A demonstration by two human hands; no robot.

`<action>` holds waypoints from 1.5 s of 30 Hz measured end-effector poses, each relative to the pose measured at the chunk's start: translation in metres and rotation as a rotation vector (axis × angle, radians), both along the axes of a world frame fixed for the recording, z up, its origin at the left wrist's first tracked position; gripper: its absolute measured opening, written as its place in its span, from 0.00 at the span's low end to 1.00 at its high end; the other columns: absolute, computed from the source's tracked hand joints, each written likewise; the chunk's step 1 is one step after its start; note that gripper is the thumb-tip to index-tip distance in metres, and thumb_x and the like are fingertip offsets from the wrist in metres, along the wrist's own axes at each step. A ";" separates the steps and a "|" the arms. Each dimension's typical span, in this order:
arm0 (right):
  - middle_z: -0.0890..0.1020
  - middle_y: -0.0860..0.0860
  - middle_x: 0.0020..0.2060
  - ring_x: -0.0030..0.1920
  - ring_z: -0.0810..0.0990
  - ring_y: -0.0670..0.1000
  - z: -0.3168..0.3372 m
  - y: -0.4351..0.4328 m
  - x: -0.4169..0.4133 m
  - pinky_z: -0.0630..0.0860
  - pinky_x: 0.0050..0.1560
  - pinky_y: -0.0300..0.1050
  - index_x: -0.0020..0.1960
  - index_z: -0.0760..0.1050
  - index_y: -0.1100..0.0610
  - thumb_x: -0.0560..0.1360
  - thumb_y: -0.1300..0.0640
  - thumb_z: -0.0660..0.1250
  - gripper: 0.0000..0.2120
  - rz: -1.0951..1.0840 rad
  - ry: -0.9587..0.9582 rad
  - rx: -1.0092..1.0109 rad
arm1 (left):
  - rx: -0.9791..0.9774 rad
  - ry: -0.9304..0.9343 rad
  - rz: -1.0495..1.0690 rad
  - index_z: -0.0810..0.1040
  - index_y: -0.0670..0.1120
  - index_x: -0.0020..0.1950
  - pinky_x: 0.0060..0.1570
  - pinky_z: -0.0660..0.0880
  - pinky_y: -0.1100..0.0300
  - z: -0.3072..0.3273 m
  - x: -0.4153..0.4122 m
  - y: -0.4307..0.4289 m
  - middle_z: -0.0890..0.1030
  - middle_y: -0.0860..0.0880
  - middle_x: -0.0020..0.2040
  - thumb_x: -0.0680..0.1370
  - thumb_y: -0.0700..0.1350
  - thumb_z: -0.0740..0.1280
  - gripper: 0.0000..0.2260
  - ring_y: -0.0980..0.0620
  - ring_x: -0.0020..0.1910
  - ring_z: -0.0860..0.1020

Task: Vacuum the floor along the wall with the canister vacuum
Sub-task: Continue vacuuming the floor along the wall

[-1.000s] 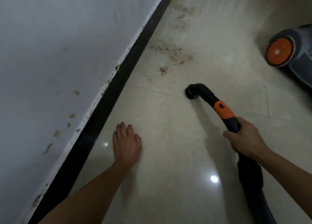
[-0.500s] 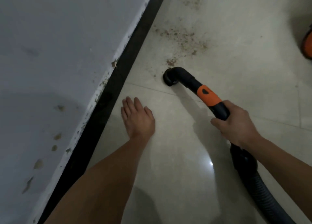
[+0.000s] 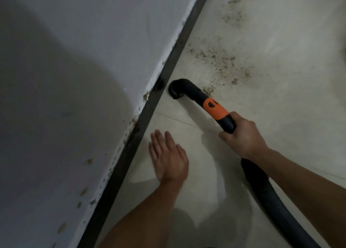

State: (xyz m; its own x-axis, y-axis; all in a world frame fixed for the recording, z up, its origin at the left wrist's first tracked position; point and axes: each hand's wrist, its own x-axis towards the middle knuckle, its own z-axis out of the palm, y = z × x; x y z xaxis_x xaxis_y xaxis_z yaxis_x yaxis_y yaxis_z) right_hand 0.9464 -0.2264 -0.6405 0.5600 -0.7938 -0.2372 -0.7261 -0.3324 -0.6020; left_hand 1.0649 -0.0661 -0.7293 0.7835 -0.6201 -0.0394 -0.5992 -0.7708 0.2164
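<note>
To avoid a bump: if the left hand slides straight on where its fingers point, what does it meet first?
Probably the black baseboard, just left of the vacuum nozzle; the left hand is flat, its fingers angled slightly toward the wall.

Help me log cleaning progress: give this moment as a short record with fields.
right hand: grips vacuum wand below orange collar
nozzle: on floor, beside black baseboard
left hand: open, palm down, low over floor
dirt: brown crumbs beyond nozzle, not yet vacuumed
hose: trails back under right forearm
</note>
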 end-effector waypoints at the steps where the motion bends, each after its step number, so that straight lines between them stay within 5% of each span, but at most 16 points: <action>1: 0.79 0.54 0.37 0.36 0.77 0.58 0.000 -0.005 0.009 0.70 0.36 0.47 0.49 0.70 0.49 0.68 0.56 0.71 0.13 0.002 0.000 -0.006 | 0.001 -0.001 -0.001 0.67 0.39 0.73 0.74 0.55 0.44 -0.001 0.000 0.000 0.63 0.37 0.75 0.78 0.50 0.50 0.27 0.39 0.75 0.59; 10: 0.76 0.50 0.32 0.33 0.76 0.56 0.012 -0.001 -0.025 0.71 0.32 0.48 0.46 0.68 0.50 0.67 0.58 0.71 0.14 0.157 0.106 -0.007 | 0.011 -0.005 0.009 0.67 0.39 0.73 0.74 0.56 0.43 0.000 0.002 0.000 0.63 0.36 0.75 0.78 0.51 0.50 0.27 0.38 0.75 0.59; 19: 0.77 0.50 0.28 0.30 0.78 0.55 0.016 -0.005 -0.159 0.75 0.32 0.50 0.40 0.70 0.50 0.66 0.61 0.74 0.13 -0.209 0.134 -0.026 | -0.020 0.025 0.021 0.68 0.37 0.72 0.73 0.55 0.43 0.008 -0.002 -0.002 0.64 0.35 0.74 0.77 0.46 0.58 0.24 0.37 0.75 0.59; 22: 0.77 0.50 0.29 0.30 0.78 0.54 0.011 -0.010 -0.151 0.71 0.30 0.45 0.41 0.70 0.51 0.67 0.59 0.73 0.12 -0.221 0.097 -0.044 | -0.010 0.038 0.028 0.68 0.35 0.71 0.73 0.54 0.43 0.008 -0.002 -0.006 0.64 0.33 0.73 0.77 0.44 0.62 0.24 0.35 0.74 0.60; 30: 0.78 0.54 0.32 0.32 0.79 0.58 0.007 -0.029 -0.113 0.79 0.37 0.55 0.45 0.72 0.53 0.67 0.58 0.72 0.11 -0.151 0.043 -0.045 | -0.040 0.151 0.294 0.62 0.37 0.75 0.74 0.43 0.43 0.008 -0.007 -0.068 0.56 0.33 0.76 0.79 0.48 0.57 0.26 0.33 0.76 0.52; 41: 0.77 0.51 0.31 0.32 0.77 0.55 0.004 -0.038 -0.079 0.76 0.34 0.51 0.44 0.71 0.51 0.67 0.59 0.72 0.11 -0.078 0.049 0.040 | 0.018 0.049 0.282 0.65 0.38 0.74 0.72 0.50 0.40 -0.003 -0.008 -0.071 0.61 0.32 0.74 0.77 0.50 0.48 0.28 0.33 0.74 0.57; 45: 0.77 0.52 0.31 0.32 0.77 0.56 0.004 -0.055 -0.060 0.76 0.35 0.51 0.46 0.71 0.53 0.67 0.59 0.72 0.11 -0.103 0.040 -0.003 | 0.048 0.057 0.287 0.65 0.38 0.74 0.73 0.52 0.39 -0.003 -0.007 -0.072 0.60 0.32 0.74 0.77 0.49 0.51 0.27 0.33 0.74 0.57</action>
